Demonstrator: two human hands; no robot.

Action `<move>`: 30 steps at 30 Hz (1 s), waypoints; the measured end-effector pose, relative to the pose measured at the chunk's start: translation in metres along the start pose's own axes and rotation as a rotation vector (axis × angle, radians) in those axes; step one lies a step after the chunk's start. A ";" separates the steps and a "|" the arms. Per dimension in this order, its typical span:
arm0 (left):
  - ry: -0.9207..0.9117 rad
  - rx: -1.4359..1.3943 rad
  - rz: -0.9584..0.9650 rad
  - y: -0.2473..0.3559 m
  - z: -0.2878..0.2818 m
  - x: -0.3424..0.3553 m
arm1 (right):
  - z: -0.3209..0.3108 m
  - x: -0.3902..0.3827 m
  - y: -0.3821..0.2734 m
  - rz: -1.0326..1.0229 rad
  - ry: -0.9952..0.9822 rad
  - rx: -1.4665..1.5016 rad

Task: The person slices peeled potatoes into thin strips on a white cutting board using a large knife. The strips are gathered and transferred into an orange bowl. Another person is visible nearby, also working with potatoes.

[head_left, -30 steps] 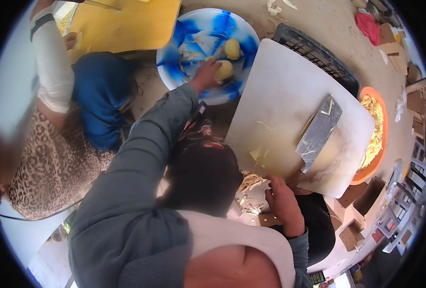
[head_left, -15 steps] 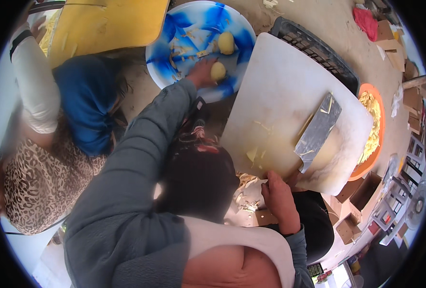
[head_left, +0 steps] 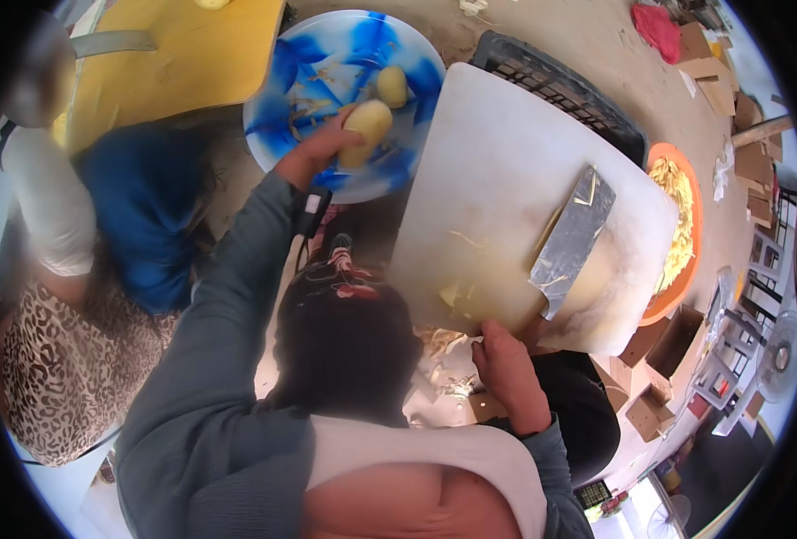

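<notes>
My left hand [head_left: 326, 147] is closed around a peeled yellow potato [head_left: 369, 120], raised over a blue-and-white basin [head_left: 273, 154]. A second yellow shape shows just under that potato, too blurred to tell apart. Another peeled potato [head_left: 392, 87] lies in the basin among scraps. My right hand [head_left: 511, 377] grips the near edge of a white cutting board [head_left: 497, 153], with the fingertips partly hidden. On the board lies a wide grey cleaver [head_left: 574, 241], thin yellow strips stuck to its blade. Small potato pieces [head_left: 452, 296] sit near the board's left edge.
An orange tub [head_left: 693, 225] of cut potato strips stands past the board's right side. Behind the board is a black plastic crate [head_left: 564, 90]. At left, another person sits by a yellow board [head_left: 174, 76] bearing a blade. Cardboard boxes [head_left: 677, 350] lie at right.
My left hand has lifted the potato from the basin and moved slightly left. My right hand stays at the board's edge. The view has shifted, and the other person's head has come into sight.
</notes>
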State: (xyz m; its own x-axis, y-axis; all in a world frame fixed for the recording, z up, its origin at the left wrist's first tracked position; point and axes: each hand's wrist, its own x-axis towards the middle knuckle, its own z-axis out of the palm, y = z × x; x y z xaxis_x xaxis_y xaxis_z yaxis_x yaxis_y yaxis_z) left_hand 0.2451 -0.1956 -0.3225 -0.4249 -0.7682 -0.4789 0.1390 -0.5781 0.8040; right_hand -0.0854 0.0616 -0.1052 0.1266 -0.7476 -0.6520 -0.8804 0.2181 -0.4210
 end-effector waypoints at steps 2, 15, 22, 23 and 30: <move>-0.068 -0.119 0.082 0.048 0.032 -0.018 | -0.002 0.000 -0.002 -0.005 0.003 -0.006; -0.385 1.138 0.940 0.110 0.193 -0.022 | 0.000 0.003 0.000 -0.012 -0.037 -0.036; -0.189 0.452 0.922 0.095 0.162 -0.001 | -0.002 0.001 0.001 -0.020 -0.026 0.004; -0.034 0.218 0.824 0.097 0.150 0.004 | -0.002 0.001 0.001 -0.019 -0.022 0.011; 0.563 0.968 0.559 0.022 0.028 0.081 | -0.006 0.004 0.000 -0.010 -0.023 0.051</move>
State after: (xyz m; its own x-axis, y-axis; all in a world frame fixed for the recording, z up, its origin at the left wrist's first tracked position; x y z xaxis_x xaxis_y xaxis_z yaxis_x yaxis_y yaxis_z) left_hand 0.1884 -0.2627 -0.3336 -0.0459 -0.9918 0.1189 -0.6388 0.1207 0.7599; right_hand -0.0879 0.0555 -0.1041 0.1460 -0.7350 -0.6621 -0.8549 0.2431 -0.4583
